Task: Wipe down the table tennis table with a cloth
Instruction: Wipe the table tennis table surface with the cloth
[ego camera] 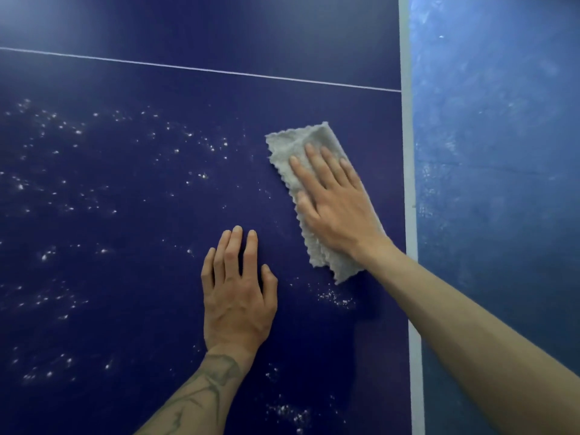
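Pressing palm-down on a folded pale grey microfibre cloth (pixel 290 144), the right grip (pixel 332 202), a bare hand, has its fingers straight and a little apart. It curls round nothing and pins the cloth to the dark blue table-tennis desk (pixel 131 237) by flat pressure alone. The cloth lies near the desk's right side, just inside the broad white edge band (pixel 409 183) and not touching it. Its long axis runs from the near right to the far left, roughly in line with the forearm and only slightly tilted from the band.

The left grip (pixel 238 296) rests flat on bare desk, fingers straight and together, holding nothing. It sits beside the cloth's near end, to the left and closer to the person.

White dust specks (pixel 47 255) scatter widely to the left of the cloth, with one small cluster (pixel 334 298) just off its near end. A thin white centre line (pixel 201 69) crosses farther off, and mottled blue floor (pixel 502 152) shows beyond the band.

The dirt lies mostly broadside to the cloth, so a leftward sweep by the right grip, the only one on it, would probably cover most; the left grip sits in that path.
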